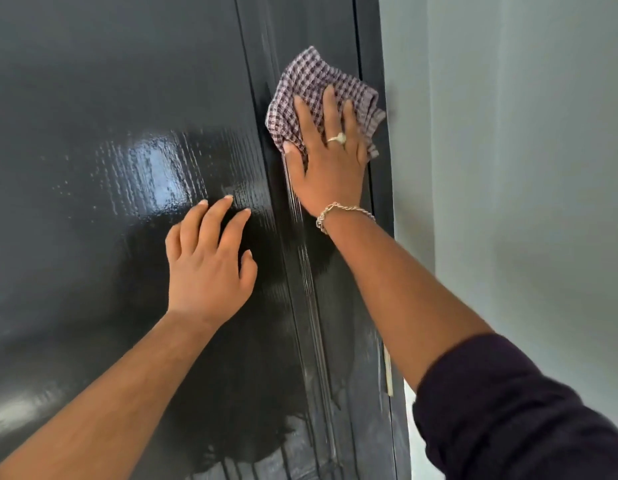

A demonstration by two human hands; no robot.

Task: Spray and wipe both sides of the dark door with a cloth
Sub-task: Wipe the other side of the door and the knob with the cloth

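Straight fingers of the right hand [330,161] press a checked cloth [321,95] flat against the door [110,98] near its right edge, beside a grey wall [525,168]. The left hand [207,265] rests spread, fingertips on the panel, holding nothing. The glossy dark door is wet; drips may streak if left unwiped.

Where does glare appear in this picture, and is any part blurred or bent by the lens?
In the head view, bright glare sits on the wet dark door above the left hand; the right hand pressing the checked cloth is fairly sharp; the sleeve at the lower right is soft; the door's edges curve, a sign of wide-angle distortion.
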